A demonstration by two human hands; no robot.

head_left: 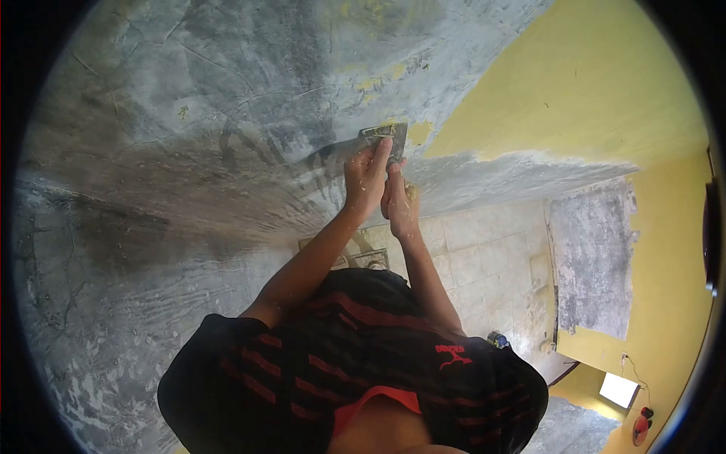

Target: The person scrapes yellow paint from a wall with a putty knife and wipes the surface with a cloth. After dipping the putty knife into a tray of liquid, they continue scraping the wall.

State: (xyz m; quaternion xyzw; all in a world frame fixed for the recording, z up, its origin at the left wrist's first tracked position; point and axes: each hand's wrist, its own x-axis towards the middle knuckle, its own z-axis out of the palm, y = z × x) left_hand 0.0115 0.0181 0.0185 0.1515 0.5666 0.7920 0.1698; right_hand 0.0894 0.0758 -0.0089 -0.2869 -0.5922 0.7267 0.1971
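Your scraper (398,137) sat just past 12 o'clock in the head view, far edge apparently against the wall (227,60), w/ yellow bits along it. Main risk IMO: the blade skidding or gouging the wall, b/c of too steep an angle or an uneven push. Residue on the edge could've made it skip too. Your left fingertips were v. close to the blade, so a slip might've scuffed them.

Rel. to hands: the scraper lay approx 1 o'clock from your left hand (364,183), whose fingertips rested on it; couldn't tell if that hand was closed round it. It lay at 12 o'clock from your right hand (402,203), clamped on its near end. Further out: yellow paint (575,98) at 2–3 o'clock, floor tiles (484,250) approx 5.
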